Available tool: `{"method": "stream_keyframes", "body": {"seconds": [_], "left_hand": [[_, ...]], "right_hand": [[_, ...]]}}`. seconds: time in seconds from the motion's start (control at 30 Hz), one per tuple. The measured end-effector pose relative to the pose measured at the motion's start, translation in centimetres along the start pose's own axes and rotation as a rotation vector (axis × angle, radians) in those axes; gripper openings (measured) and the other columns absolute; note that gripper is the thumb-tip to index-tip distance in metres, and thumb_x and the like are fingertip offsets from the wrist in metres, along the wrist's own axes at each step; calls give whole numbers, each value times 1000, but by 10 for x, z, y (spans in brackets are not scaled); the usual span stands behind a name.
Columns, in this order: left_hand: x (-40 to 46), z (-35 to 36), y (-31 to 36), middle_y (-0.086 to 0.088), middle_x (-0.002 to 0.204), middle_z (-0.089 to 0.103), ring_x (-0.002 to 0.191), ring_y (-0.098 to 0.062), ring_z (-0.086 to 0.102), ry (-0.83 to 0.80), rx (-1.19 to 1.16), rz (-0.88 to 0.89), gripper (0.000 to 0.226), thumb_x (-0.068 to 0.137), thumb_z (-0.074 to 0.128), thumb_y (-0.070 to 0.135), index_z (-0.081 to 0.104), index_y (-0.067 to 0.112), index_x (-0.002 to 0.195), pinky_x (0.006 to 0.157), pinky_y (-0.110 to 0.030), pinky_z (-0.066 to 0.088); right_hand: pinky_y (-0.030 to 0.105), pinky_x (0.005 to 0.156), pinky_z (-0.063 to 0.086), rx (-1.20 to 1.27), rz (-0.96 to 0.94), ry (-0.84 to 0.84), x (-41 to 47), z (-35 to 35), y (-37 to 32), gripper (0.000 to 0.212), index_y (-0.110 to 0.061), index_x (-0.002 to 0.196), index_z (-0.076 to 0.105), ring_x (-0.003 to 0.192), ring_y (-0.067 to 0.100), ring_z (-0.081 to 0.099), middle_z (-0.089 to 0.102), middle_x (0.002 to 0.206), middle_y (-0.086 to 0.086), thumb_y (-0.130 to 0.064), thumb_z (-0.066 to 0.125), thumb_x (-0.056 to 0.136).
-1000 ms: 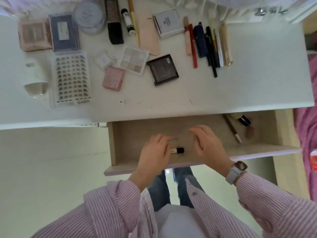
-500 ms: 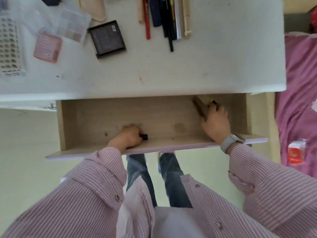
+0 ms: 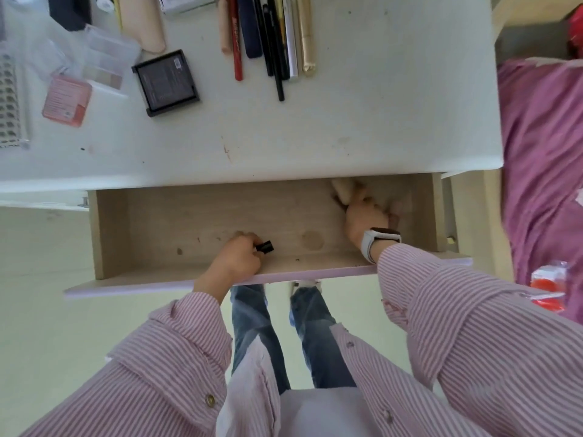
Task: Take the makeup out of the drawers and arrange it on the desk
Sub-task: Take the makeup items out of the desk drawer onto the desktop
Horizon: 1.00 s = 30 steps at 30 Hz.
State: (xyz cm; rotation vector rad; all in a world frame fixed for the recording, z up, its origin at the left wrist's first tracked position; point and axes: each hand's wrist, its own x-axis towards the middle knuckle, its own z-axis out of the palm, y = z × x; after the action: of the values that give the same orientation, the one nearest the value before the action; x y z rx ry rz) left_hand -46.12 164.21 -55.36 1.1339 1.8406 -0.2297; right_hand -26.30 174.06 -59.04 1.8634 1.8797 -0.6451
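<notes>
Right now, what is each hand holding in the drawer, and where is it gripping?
The left hand holds a small tube by its body; only the black cap sticks out. The right hand closes on blurred makeup brushes; the grip point cannot be told.

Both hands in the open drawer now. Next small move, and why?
Probably lift both hands out to the desk: the left hand already grips a small black-capped tube, the right hand is closed over blurred items at the drawer back right, and the rest of the drawer looks bare.
</notes>
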Motion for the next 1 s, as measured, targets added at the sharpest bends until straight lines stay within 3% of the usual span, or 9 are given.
{"method": "stream_keyframes", "body": {"seconds": [0.07,0.17,0.37,0.5,0.6,0.73,0.8,0.9,1.0], "left_hand": [[-2,0,1,-15,124,48,107,-30,51,14,-24,-10,32,92,47,12,53,7,123,89,-28,37],[-6,0,2,-16,124,46,106,-30,51,48,-69,-3,32,92,47,12,52,7,123,88,-29,37],[-24,-6,18,-15,122,54,103,-30,54,212,-251,72,35,96,43,16,43,6,130,81,-30,39],[-42,-18,34,-5,103,57,89,-18,54,381,-382,204,33,96,42,16,44,7,127,73,-21,36],[-51,-36,46,3,112,47,99,-9,47,621,-467,289,33,96,41,8,46,3,128,81,-7,30],[-43,-72,62,2,116,41,96,-5,42,778,-499,294,36,95,39,6,42,2,130,77,2,27],[-31,-88,69,-5,120,49,99,-14,50,813,-530,253,38,94,40,8,39,5,132,81,-12,35],[-9,-107,78,-14,112,56,98,-25,55,869,-543,155,41,92,43,13,36,8,133,80,-32,45],[10,-118,86,-13,111,56,100,-27,54,905,-490,114,41,91,43,15,36,8,131,79,-34,44]], "right_hand": [[46,100,31,11,-16,-22,2,0,1,45,-4,136,21,107,35,55,54,116,22,-30,27,99],[53,109,16,6,-22,-50,2,-4,8,42,-7,132,25,108,32,55,57,111,19,-32,26,98],[51,107,25,9,-231,-261,-8,-29,17,54,-9,141,17,112,34,54,52,126,19,-5,36,90],[36,83,43,24,-495,-370,-37,-52,21,55,-10,142,18,98,31,59,58,117,18,-11,42,92],[23,61,41,98,-610,-423,-58,-74,22,54,-15,140,19,70,11,54,57,88,1,-14,44,93],[29,72,49,375,-644,-340,-72,-113,14,54,-22,140,22,80,14,59,60,101,0,-17,48,92],[25,72,48,546,-620,-237,-68,-132,5,52,-20,138,24,79,15,59,59,98,1,-15,49,93],[9,54,44,693,-503,-39,-46,-155,-12,47,-16,136,27,70,12,57,55,85,-2,-12,47,93],[16,51,43,767,-333,82,-9,-171,-31,42,-9,132,31,76,22,59,57,101,11,-11,44,92]]}}
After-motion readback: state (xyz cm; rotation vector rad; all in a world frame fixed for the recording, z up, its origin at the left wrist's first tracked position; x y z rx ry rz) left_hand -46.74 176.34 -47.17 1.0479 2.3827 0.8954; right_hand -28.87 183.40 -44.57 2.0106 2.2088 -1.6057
